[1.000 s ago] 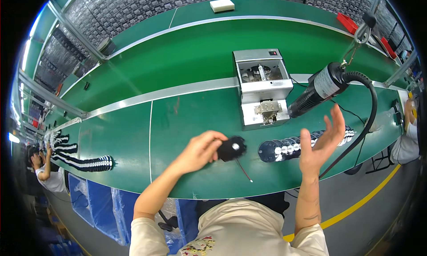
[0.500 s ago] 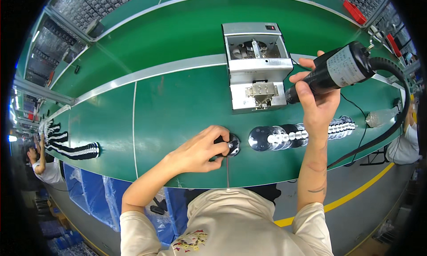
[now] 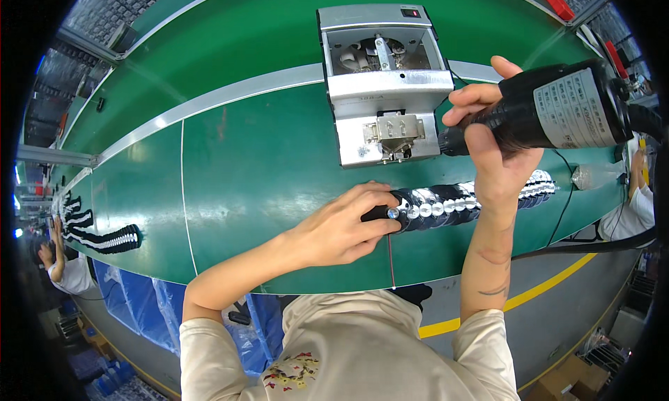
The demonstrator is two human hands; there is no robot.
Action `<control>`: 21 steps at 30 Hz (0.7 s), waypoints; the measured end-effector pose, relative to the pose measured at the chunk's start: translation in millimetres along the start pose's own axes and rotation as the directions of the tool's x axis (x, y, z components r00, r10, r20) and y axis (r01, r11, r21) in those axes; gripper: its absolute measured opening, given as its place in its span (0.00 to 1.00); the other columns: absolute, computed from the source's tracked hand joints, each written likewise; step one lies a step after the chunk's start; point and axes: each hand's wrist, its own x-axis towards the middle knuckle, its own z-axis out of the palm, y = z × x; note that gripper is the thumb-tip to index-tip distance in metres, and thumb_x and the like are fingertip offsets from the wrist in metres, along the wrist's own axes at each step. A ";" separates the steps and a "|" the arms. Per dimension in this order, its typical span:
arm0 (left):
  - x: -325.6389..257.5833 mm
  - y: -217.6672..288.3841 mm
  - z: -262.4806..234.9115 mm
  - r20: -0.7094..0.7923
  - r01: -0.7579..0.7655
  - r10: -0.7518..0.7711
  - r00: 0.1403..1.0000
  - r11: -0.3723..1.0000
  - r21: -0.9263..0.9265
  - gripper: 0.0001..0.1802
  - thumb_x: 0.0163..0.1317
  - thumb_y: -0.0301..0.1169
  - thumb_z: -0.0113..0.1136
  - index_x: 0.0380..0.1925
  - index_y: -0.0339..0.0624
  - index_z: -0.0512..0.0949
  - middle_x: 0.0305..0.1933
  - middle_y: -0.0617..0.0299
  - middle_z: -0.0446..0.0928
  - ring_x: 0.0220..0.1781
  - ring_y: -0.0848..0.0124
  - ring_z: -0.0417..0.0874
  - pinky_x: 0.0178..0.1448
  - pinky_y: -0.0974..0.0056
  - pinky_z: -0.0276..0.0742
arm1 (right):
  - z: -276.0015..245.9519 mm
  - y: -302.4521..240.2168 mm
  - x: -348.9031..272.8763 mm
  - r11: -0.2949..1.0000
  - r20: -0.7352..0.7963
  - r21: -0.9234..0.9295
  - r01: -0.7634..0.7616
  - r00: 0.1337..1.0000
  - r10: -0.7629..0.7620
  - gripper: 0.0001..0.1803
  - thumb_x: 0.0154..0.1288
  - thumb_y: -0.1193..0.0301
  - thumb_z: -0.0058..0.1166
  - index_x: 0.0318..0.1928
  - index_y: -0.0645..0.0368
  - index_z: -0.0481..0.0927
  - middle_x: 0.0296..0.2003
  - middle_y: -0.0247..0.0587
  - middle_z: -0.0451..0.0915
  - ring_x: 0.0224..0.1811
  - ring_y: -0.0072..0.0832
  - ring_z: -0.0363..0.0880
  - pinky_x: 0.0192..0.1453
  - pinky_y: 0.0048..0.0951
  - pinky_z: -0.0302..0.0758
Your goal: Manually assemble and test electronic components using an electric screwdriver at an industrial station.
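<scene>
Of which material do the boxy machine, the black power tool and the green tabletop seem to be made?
Boxy machine: probably sheet metal, satin silver, with crisp edges and bright reflections. Black power tool: body likely plastic, smooth, with a soft sheen. Green tabletop: semi-gloss with blurred reflections; laminate or rubber sheet, unclear which.

Right grip [image 3: 500, 165] holds black screwdriver [image 3: 550, 111]; left grip [image 3: 348, 227] on black disc [image 3: 377, 213].

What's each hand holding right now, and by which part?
Right hand: black electric screwdriver, by its narrower front body. Left hand: wired black disc, apparently by its edge.
</scene>
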 end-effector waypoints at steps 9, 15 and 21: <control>7.3 2.1 -4.4 0.022 -0.002 0.000 1.000 0.997 0.073 0.20 0.43 0.22 0.65 0.42 0.46 0.82 0.54 0.55 0.72 0.60 0.52 0.72 0.57 0.53 0.77 | -6.6 -10.1 5.1 1.000 -0.019 -0.007 0.003 1.000 -0.003 0.50 0.51 0.52 0.68 0.64 0.72 0.58 0.27 0.43 0.77 0.25 0.27 0.77 0.31 0.23 0.74; 6.0 2.3 -4.6 0.062 -0.003 -0.003 0.998 0.996 0.092 0.19 0.43 0.23 0.66 0.40 0.46 0.82 0.53 0.55 0.71 0.62 0.52 0.71 0.57 0.52 0.75 | -7.1 -24.9 2.5 0.990 0.043 0.141 -0.002 0.999 -0.004 0.48 0.54 0.61 0.64 0.69 0.65 0.52 0.26 0.37 0.72 0.22 0.24 0.70 0.27 0.25 0.66; 5.2 -2.8 6.2 -0.016 -0.027 0.028 0.999 0.997 0.074 0.13 0.48 0.25 0.67 0.36 0.46 0.81 0.52 0.56 0.71 0.61 0.51 0.72 0.56 0.53 0.75 | 0.5 -29.2 4.9 0.965 0.108 0.251 0.075 0.989 -0.105 0.44 0.56 0.66 0.60 0.69 0.64 0.52 0.25 0.35 0.70 0.22 0.24 0.69 0.27 0.28 0.66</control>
